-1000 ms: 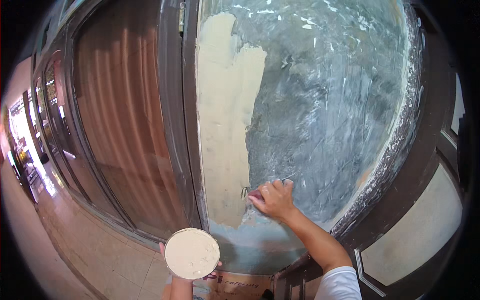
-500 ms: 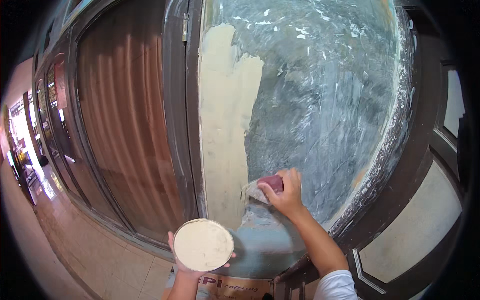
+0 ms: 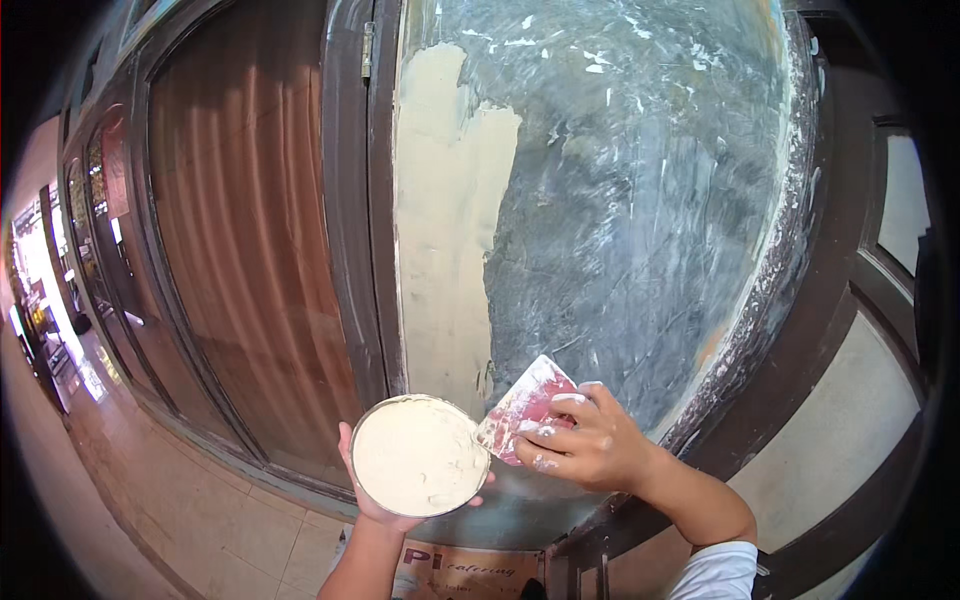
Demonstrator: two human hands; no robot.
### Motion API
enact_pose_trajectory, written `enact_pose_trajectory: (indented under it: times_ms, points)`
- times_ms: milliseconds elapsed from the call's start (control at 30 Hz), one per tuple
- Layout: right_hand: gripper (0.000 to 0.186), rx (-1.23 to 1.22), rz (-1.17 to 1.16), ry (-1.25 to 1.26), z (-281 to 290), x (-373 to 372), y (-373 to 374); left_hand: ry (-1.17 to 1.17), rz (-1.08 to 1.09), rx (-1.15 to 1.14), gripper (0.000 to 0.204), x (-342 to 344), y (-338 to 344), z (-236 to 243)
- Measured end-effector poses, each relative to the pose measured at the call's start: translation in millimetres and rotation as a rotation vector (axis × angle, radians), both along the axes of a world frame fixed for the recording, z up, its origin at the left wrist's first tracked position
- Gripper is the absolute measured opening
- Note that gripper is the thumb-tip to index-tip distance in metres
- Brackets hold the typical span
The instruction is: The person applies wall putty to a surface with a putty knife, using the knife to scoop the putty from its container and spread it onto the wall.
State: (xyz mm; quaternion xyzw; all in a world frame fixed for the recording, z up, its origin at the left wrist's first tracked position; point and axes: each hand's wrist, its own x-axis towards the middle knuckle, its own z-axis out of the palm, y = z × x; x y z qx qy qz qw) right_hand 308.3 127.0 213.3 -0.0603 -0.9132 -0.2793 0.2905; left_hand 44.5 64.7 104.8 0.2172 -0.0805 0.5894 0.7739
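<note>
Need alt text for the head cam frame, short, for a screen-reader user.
A person's right hand holds a red scraper at the rim of a round tin of cream putty, which the left hand cups from below. Behind them a grey door panel is partly coated with a cream strip of putty along its left edge.

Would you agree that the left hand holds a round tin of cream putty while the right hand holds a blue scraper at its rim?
Not quite: the scraper is red, smeared with pale putty, not blue. The head view shows it in the right hand, its edge at the rim of the round tin of cream putty, which the left hand holds from beneath.
</note>
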Motion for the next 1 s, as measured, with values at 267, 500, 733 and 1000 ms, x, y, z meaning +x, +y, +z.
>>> enact_pose_trajectory:
  times_ms: [267, 500, 733, 1000]
  points:
    - [0.025, 0.014, -0.008, 0.014, -3, 2, -11, -0.036, -0.084, 0.047, 0.119, 8, -1, 1]
    - [0.027, -0.059, -0.008, 0.052, -13, -2, -9, -0.044, -0.117, 0.041, 0.122, 9, -3, -13]
    - [0.020, -0.230, -0.138, 0.344, -45, -12, 34, -0.111, -0.098, -0.016, 0.116, 1, -9, -47]
    - [0.021, -0.294, -0.352, 0.469, -122, -26, 115, -0.245, -0.082, -0.041, 0.123, -26, -37, -83]
